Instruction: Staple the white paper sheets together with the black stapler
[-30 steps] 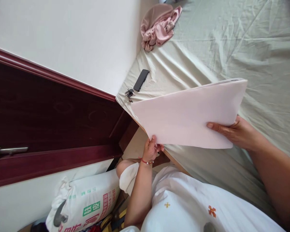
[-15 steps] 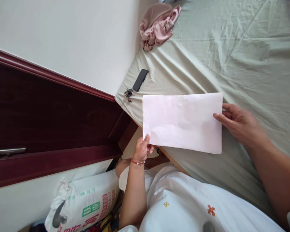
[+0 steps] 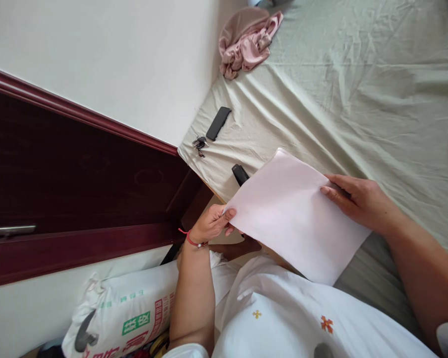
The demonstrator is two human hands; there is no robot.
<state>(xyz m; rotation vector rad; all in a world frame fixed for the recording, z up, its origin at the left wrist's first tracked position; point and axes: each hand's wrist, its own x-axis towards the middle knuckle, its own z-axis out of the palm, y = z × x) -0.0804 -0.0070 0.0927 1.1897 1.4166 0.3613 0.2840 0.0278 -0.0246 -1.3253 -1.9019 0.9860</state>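
Both hands have turned the folded paper [image 3: 294, 219] to a slant over the bed [image 3: 358, 99] edge, left hand [image 3: 211, 223] pinching its lower corner, right hand [image 3: 358, 199] fingers flat on its far edge, uncovering a black stapler [image 3: 240, 174].

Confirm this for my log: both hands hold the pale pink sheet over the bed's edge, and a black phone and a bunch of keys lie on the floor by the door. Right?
Not quite. The left hand and right hand do hold the pale pink sheet, but the black phone and keys lie on the bed, near its corner, not on the floor. The head view shows it.
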